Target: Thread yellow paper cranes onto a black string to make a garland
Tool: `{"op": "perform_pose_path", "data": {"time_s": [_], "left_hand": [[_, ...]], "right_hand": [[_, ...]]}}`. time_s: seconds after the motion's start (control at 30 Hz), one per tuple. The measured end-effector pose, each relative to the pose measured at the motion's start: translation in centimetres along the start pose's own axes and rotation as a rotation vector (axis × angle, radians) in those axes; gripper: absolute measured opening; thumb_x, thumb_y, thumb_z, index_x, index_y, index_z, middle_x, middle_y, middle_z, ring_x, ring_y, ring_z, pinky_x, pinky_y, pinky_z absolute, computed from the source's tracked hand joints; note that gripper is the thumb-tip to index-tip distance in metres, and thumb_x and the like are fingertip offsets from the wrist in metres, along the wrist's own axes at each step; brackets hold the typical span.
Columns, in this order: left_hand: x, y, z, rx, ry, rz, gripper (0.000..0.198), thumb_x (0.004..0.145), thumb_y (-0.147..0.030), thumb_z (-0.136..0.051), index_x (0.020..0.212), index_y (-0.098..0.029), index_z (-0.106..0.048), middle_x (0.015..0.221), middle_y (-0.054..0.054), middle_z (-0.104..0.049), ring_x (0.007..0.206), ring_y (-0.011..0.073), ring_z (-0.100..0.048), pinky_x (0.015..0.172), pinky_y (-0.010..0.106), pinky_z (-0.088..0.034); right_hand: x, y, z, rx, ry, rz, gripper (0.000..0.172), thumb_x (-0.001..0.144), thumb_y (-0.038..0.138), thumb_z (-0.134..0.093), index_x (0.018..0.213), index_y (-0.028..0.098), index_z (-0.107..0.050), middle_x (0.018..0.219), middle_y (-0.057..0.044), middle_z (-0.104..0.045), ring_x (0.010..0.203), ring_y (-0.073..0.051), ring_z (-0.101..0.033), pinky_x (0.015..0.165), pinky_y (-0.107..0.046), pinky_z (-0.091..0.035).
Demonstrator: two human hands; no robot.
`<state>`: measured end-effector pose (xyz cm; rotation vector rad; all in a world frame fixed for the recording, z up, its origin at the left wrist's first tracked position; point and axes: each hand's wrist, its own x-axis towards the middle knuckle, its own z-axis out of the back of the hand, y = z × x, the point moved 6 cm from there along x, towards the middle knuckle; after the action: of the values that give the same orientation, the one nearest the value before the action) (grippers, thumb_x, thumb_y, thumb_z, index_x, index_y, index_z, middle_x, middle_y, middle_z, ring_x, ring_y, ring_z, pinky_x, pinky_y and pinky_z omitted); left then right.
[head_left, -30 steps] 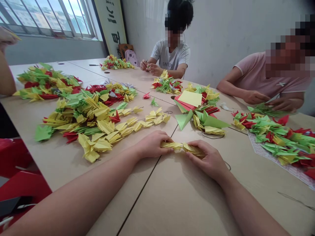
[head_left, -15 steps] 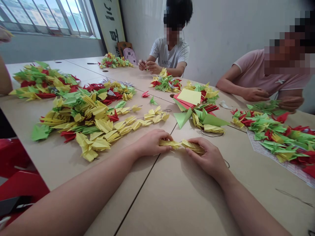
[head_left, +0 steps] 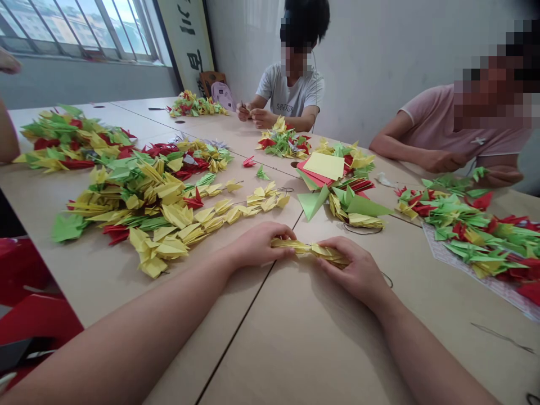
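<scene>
- Our left hand (head_left: 259, 246) curls over 1 end of a strand of yellow paper cranes (head_left: 310, 251), its fingers (head_left: 282, 238) pressed together, pinching the folds.
- Our right hand (head_left: 352, 267) grips the other end, its fingers (head_left: 333, 248) also pressed together and pinching.
- The strand runs between both sets of fingers.
- Beyond our left fingers, a heap of yellow, green and red paper cranes (head_left: 156, 208) covers the wooden table (head_left: 295, 343).
- Beyond our right fingers, a yellow square sheet (head_left: 324, 166) tops a red paper stack (head_left: 314, 179).

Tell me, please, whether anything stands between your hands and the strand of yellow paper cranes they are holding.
Nothing visible does: the left hand and the right hand each grip the strand of yellow paper cranes directly, with no object between fingers and paper.
</scene>
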<state>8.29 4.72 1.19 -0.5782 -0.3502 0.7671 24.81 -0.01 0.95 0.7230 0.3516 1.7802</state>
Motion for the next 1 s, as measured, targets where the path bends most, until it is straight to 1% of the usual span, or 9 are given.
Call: {"op": "perform_pose_path", "data": {"time_s": [0.2, 0.37, 0.47, 0.57, 0.67, 0.8, 1.0], "left_hand": [[0.0, 0.0, 0.0, 0.001, -0.006, 0.015, 0.025, 0.076, -0.038, -0.054, 0.096, -0.023, -0.057, 0.093, 0.000, -0.060, 0.085, 0.0134, -0.053, 0.072, 0.023, -0.040], [0.0, -0.2, -0.1, 0.026, -0.005, -0.006, 0.025, 0.075, -0.038, -0.055, 0.093, -0.021, -0.057, 0.091, 0.001, -0.059, 0.086, 0.0139, -0.052, 0.074, 0.024, -0.040], [0.0, -0.4, -0.2, 0.047, -0.004, -0.020, 0.026, 0.075, -0.039, -0.056, 0.092, -0.020, -0.057, 0.091, 0.001, -0.057, 0.087, 0.0143, -0.051, 0.074, 0.024, -0.040], [0.0, -0.9, -0.6, 0.056, 0.008, -0.057, 0.025, 0.075, -0.039, -0.056, 0.092, -0.020, -0.056, 0.090, 0.001, -0.056, 0.088, 0.0148, -0.051, 0.075, 0.024, -0.040], [0.1, -1.3, -1.0, 0.063, 0.030, -0.093, 0.024, 0.075, -0.037, -0.057, 0.091, -0.020, -0.055, 0.088, 0.002, -0.056, 0.088, 0.0156, -0.050, 0.075, 0.024, -0.040], [0.0, -1.4, -1.1, 0.059, 0.018, -0.085, 0.032, 0.074, -0.034, -0.058, 0.101, -0.019, -0.052, 0.090, 0.003, -0.056, 0.087, 0.0158, -0.051, 0.075, 0.025, -0.040], [0.2, -1.9, -1.3, 0.125, 0.041, -0.158, 0.035, 0.077, -0.045, -0.053, 0.100, -0.020, -0.057, 0.090, 0.004, -0.057, 0.087, 0.0169, -0.052, 0.075, 0.026, -0.040]], "right_hand": [[0.0, -0.1, 0.0, -0.007, 0.000, -0.001, 0.023, 0.073, 0.032, -0.057, 0.092, 0.020, -0.058, 0.092, -0.005, -0.063, 0.084, -0.019, -0.058, 0.073, -0.031, -0.047], [-0.1, 0.8, -0.2, -0.110, -0.011, 0.110, 0.022, 0.073, 0.028, -0.056, 0.093, 0.020, -0.058, 0.094, -0.006, -0.062, 0.090, -0.020, -0.057, 0.079, -0.033, -0.046], [-0.2, 1.5, -0.3, -0.155, -0.013, 0.157, 0.022, 0.073, 0.026, -0.055, 0.094, 0.020, -0.058, 0.095, -0.006, -0.061, 0.091, -0.021, -0.056, 0.080, -0.034, -0.045], [-0.1, 1.7, -0.4, -0.111, -0.005, 0.140, 0.019, 0.075, 0.028, -0.055, 0.092, 0.020, -0.058, 0.092, -0.006, -0.062, 0.088, -0.020, -0.057, 0.077, -0.033, -0.046], [0.0, 1.7, -0.5, -0.056, 0.015, 0.125, 0.020, 0.075, 0.030, -0.056, 0.093, 0.021, -0.058, 0.090, -0.006, -0.063, 0.085, -0.020, -0.058, 0.074, -0.032, -0.047], [0.0, 1.8, -0.8, -0.070, 0.058, 0.130, 0.022, 0.075, 0.031, -0.057, 0.094, 0.021, -0.059, 0.091, -0.006, -0.063, 0.086, -0.019, -0.057, 0.075, -0.032, -0.047], [-0.1, 1.8, -0.9, -0.089, 0.058, 0.129, 0.022, 0.075, 0.032, -0.057, 0.093, 0.021, -0.060, 0.092, -0.005, -0.063, 0.087, -0.019, -0.057, 0.077, -0.032, -0.047]]}}
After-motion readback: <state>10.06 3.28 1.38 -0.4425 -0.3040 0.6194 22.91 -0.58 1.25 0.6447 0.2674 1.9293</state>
